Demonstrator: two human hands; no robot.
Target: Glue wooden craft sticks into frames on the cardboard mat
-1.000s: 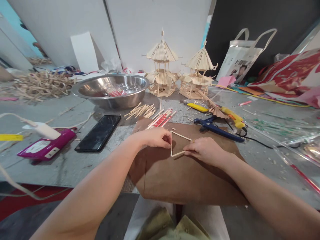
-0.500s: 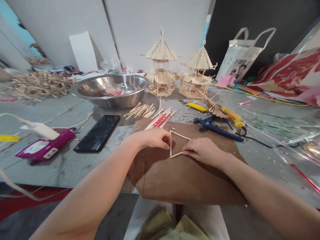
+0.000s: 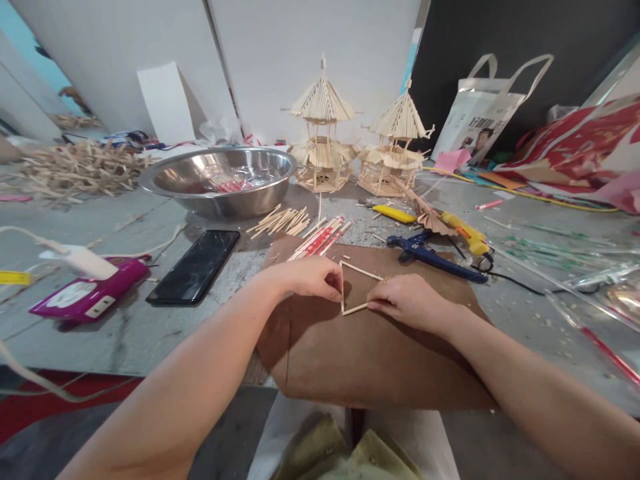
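A small frame of thin wooden sticks, joined in a triangle shape, lies on a brown cardboard sheet. My left hand is curled, its fingertips pinching the frame's left stick. My right hand is closed on the frame's right end, fingers pressing the lower stick down. A ring shows on that hand. The frame's right corner is hidden under my right hand.
Two stick pagoda models stand at the back. A steel bowl, loose sticks, chopstick packets, a blue glue gun, a yellow glue gun, a black phone, a pink device and bags surround the cardboard.
Hardly anything: both hands stay on the stick frame, with my right hand's fingertips shifted slightly left along the lower stick.
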